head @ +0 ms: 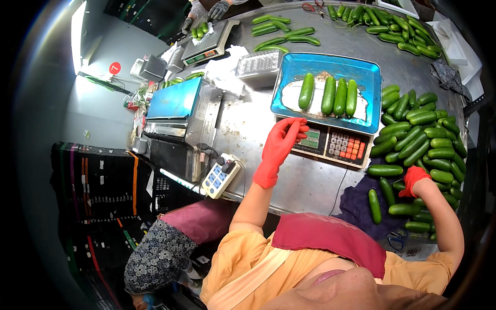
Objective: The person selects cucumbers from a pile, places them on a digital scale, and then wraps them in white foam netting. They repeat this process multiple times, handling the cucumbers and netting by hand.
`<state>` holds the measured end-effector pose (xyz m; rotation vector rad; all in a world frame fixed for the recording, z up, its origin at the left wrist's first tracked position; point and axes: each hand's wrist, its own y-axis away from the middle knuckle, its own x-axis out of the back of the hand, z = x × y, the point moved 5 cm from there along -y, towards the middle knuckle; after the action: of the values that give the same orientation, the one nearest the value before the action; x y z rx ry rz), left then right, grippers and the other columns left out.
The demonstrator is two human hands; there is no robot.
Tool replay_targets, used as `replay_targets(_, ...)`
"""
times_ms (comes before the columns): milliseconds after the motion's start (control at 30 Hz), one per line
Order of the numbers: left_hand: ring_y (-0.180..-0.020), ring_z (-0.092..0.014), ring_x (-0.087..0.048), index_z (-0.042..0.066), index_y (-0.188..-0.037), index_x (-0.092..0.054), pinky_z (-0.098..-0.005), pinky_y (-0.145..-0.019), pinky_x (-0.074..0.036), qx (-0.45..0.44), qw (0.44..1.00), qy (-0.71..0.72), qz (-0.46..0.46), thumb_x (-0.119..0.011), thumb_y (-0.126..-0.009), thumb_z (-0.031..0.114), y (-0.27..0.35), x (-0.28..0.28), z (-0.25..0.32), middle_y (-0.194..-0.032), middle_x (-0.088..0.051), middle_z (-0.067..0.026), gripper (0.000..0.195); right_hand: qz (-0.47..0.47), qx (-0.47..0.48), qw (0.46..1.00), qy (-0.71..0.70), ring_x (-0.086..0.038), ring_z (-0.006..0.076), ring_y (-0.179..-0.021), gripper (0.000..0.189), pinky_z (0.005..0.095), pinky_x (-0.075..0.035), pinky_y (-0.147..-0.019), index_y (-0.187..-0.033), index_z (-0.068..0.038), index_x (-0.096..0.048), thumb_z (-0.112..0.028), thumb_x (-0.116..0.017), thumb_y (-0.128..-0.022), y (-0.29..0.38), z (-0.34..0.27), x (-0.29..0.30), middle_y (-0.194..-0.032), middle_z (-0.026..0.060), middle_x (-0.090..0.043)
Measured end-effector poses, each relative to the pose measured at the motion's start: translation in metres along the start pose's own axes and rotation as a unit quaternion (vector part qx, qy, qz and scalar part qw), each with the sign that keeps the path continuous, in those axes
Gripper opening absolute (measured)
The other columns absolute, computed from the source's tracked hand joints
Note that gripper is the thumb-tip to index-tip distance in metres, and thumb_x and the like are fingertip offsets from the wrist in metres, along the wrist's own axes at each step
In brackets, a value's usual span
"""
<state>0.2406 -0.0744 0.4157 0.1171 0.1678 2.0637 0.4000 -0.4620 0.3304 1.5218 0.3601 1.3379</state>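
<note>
My left hand (287,135), in a red rubber glove, hovers by the near left edge of a digital scale (327,143); its fingers are loosely bent and hold nothing visible. Four cucumbers lie on the scale's blue tray (286,77): one cucumber (306,91) at the left, and a cucumber (328,95), another cucumber (340,97) and a further cucumber (351,97) close together at the right. My right hand (414,181), also red-gloved, reaches into a large cucumber pile (416,141) right of the scale. Its fingertips are partly hidden, so its hold is unclear.
A perforated metal container (259,66) stands left of the tray. A power strip (221,176) and dark cloth (354,201) lie near the front edge; blue-handled scissors (397,239) lie lower right. More cucumbers (403,29) are at the back. A co-worker's gloved hands (219,9) are beside another scale (209,42).
</note>
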Motion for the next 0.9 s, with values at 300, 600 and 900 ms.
replay_targets(300, -0.080, -0.017, -0.066, -0.002, -0.112, -0.063, -0.0281, -0.075, -0.053, -0.035, 0.999, 0.006, 0.015, -0.055, -0.098, 0.018, -0.033, -0.001, 0.015, -0.096, -0.069, -0.0116, 0.026, 0.069, 0.054, 0.882, -0.463, -0.066, 0.0262, -0.087, 0.043, 0.0343, -0.052, -0.079, -0.108, -0.003, -0.065, -0.038, -0.064, -0.085, 0.054, -0.007, 0.076, -0.099, 0.0151, -0.069)
replay_targets(600, -0.081, -0.015, -0.066, 0.000, -0.112, -0.064, -0.0264, -0.073, -0.052, -0.064, 0.998, -0.001, 0.022, -0.054, -0.099, 0.022, -0.052, 0.008, 0.021, -0.097, -0.071, -0.0106, 0.027, 0.132, 0.142, 0.615, -0.764, -0.065, 0.0122, -0.076, 0.055, 0.0250, -0.046, -0.051, -0.133, -0.004, -0.048, -0.037, -0.060, -0.091, 0.031, -0.031, 0.166, -0.100, 0.0088, -0.069)
replay_targets(900, -0.083, -0.016, -0.066, -0.002, -0.114, -0.063, -0.0265, -0.076, -0.052, -0.075, 0.995, -0.047, 0.050, -0.055, -0.098, 0.018, -0.062, 0.017, 0.012, -0.099, -0.069, -0.0113, 0.027, 0.381, -0.036, 0.699, -0.604, -0.066, 0.0176, -0.089, 0.064, 0.0263, -0.050, -0.055, -0.141, -0.006, -0.043, -0.040, -0.063, -0.090, -0.066, 0.000, 0.192, -0.125, 0.0119, -0.063)
